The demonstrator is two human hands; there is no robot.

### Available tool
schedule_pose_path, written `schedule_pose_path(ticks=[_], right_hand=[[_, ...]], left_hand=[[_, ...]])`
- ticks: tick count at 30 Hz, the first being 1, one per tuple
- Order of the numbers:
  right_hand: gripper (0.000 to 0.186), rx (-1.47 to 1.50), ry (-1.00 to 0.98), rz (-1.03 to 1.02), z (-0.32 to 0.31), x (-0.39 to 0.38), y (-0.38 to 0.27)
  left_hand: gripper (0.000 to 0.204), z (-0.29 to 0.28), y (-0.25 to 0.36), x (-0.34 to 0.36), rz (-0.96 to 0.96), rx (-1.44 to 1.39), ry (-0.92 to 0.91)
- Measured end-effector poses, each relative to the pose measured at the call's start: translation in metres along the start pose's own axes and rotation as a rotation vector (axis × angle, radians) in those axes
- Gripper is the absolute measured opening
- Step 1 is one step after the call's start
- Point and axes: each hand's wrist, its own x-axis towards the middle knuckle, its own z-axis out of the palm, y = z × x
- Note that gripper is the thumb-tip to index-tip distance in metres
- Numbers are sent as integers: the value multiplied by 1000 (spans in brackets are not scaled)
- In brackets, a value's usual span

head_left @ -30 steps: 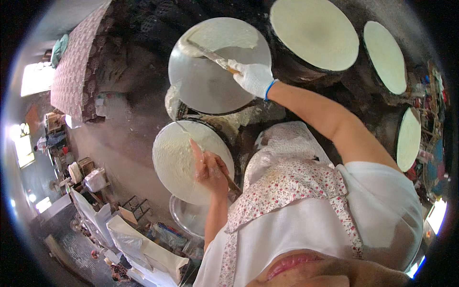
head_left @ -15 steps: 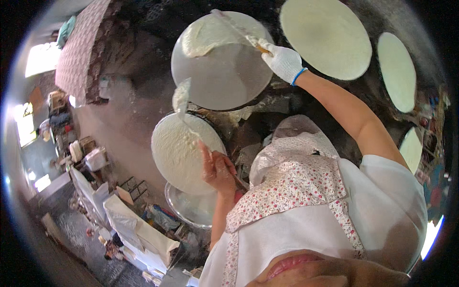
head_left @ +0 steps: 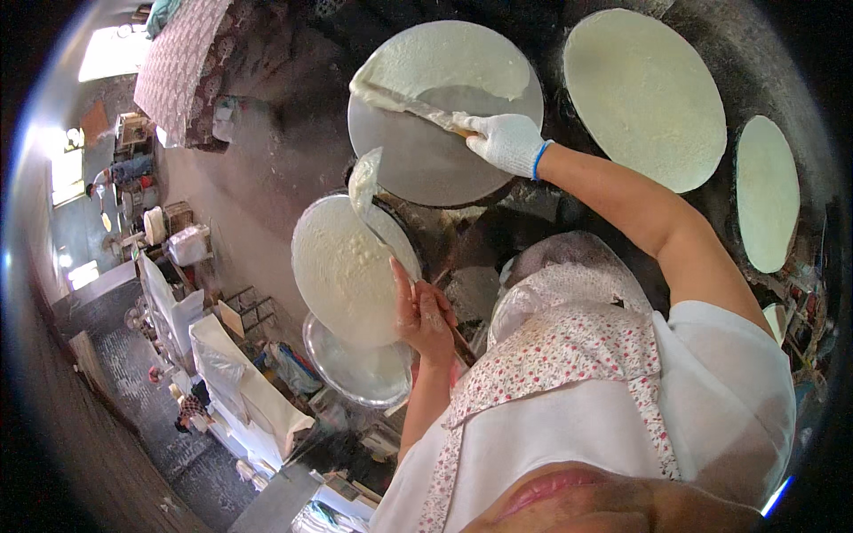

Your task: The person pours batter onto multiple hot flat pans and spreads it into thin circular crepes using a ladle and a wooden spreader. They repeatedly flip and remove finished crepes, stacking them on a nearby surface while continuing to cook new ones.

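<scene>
My right hand point(head_left: 511, 144), in a white knit glove with a blue cuff, grips the handle of a long flat batter spreader point(head_left: 402, 101). Its blade lies across a round grey griddle point(head_left: 435, 173), along the near edge of pale wet batter point(head_left: 453, 58). The batter coats the far half; the near half shows bare. My bare left hand point(head_left: 425, 318) is closed on the long handle of a batter-coated ladle point(head_left: 364, 182). The ladle's bowl end is raised between the griddle and a round vessel of thick pale batter point(head_left: 342, 275).
A shiny metal basin point(head_left: 355, 382) sits beside the batter vessel. Rightward, two more round griddles hold pale sheets, one large point(head_left: 644, 98) and one farther right point(head_left: 769, 195). Cloth-covered tables point(head_left: 235, 373) stand at the left, with a person point(head_left: 191, 409) beyond them.
The spreader has swung toward the griddle's left side, carrying batter across more of the far half. My left hand still holds the ladle up. The whole view has shifted somewhat.
</scene>
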Motion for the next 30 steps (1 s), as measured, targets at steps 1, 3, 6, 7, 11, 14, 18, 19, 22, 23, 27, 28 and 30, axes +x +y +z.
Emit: schedule_pose_path(ticks=[1, 3, 6, 7, 11, 14, 18, 19, 22, 23, 27, 28, 30], right_hand=[[45, -14, -73, -13, -14, -4, -8], [45, 8, 5, -97, -34, -23, 7], [44, 123, 109, 181, -47, 0, 48], [45, 40, 83, 100, -43, 10, 46], [46, 25, -118, -37, -16, 13, 10], [47, 36, -186, -98, -48, -16, 11], [45, 90, 47, 126, -57, 32, 30], [44, 43, 53, -35, -49, 39, 22], [45, 134, -208, -63, -27, 20, 5], [46, 161, -322, -10, -36, 9, 8], [45, 268, -161, 45, -63, 7, 34], [44, 324, -26, 85, -46, 32, 54], [44, 144, -6, -14, -36, 64, 45]], left_hand=[[59, 3, 5, -3, -22, -5, 28], [59, 4, 7, -11, -37, -6, 50], [59, 3, 1, -19, -39, -2, 51], [60, 9, 1, -18, -47, -12, 59], [59, 20, 0, -16, -81, -78, 84], [58, 19, -2, -25, -68, -27, 106], [57, 24, -5, -27, -98, 29, 124], [57, 25, -6, -27, -116, 27, 129], [56, 27, -8, -26, -104, 65, 136], [56, 27, -9, -28, -92, 84, 138], [56, 26, -5, -34, -172, 5, 159], [56, 25, -6, -33, -168, -5, 146], [56, 26, -10, -28, -177, -6, 147]])
